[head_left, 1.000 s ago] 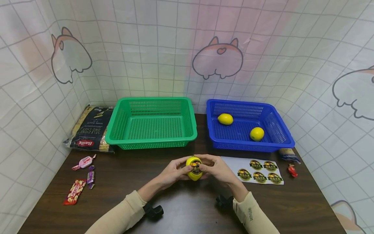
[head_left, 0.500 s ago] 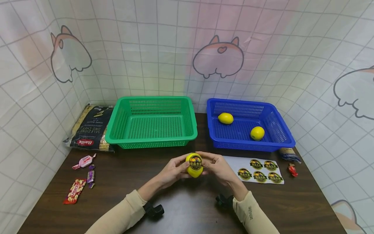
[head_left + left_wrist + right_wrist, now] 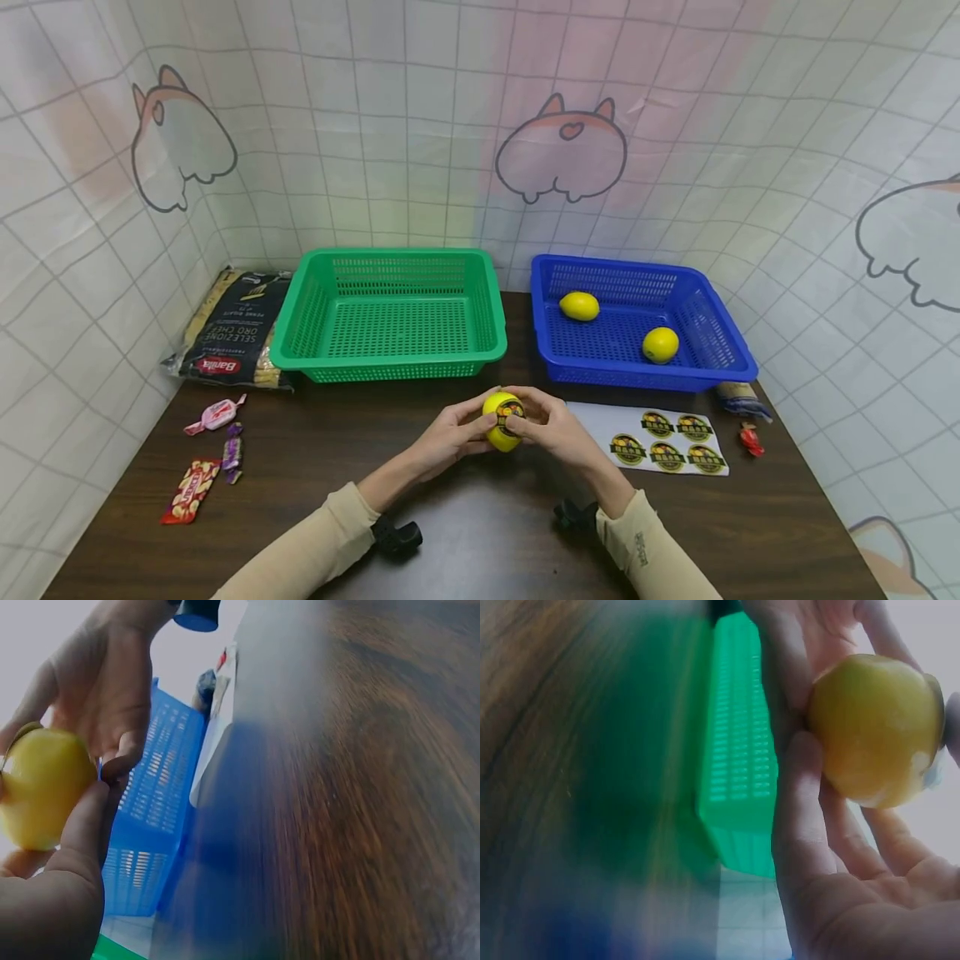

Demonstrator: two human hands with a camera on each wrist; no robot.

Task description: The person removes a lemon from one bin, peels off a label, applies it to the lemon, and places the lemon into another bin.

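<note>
A lemon point(image 3: 498, 439) with a round black-and-gold sticker point(image 3: 510, 408) on its skin is held between both hands above the table. My left hand point(image 3: 448, 435) grips its left side, the thumb on the front. From the right, my right hand point(image 3: 561, 432) holds it too, with the thumb lying on the sticker. In the left wrist view the lemon point(image 3: 46, 787) shows mostly plain yellow, the sticker's edge just visible at its upper left. The right wrist view has the lemon point(image 3: 877, 731) between the fingers of both hands, a sticker edge at its right side.
Behind stand a green basket point(image 3: 390, 364) and a blue basket point(image 3: 637, 375) with two lemons. A sticker sheet point(image 3: 600, 421) lies to the right. Wrapped candies point(image 3: 220, 414) and a pasta bag point(image 3: 240, 333) are at left, a red candy point(image 3: 751, 438) at far right.
The lemon has turned a little in the hands, so its sticker now faces more to the right. The right thumb has come back onto the sticker after lying at its edge.
</note>
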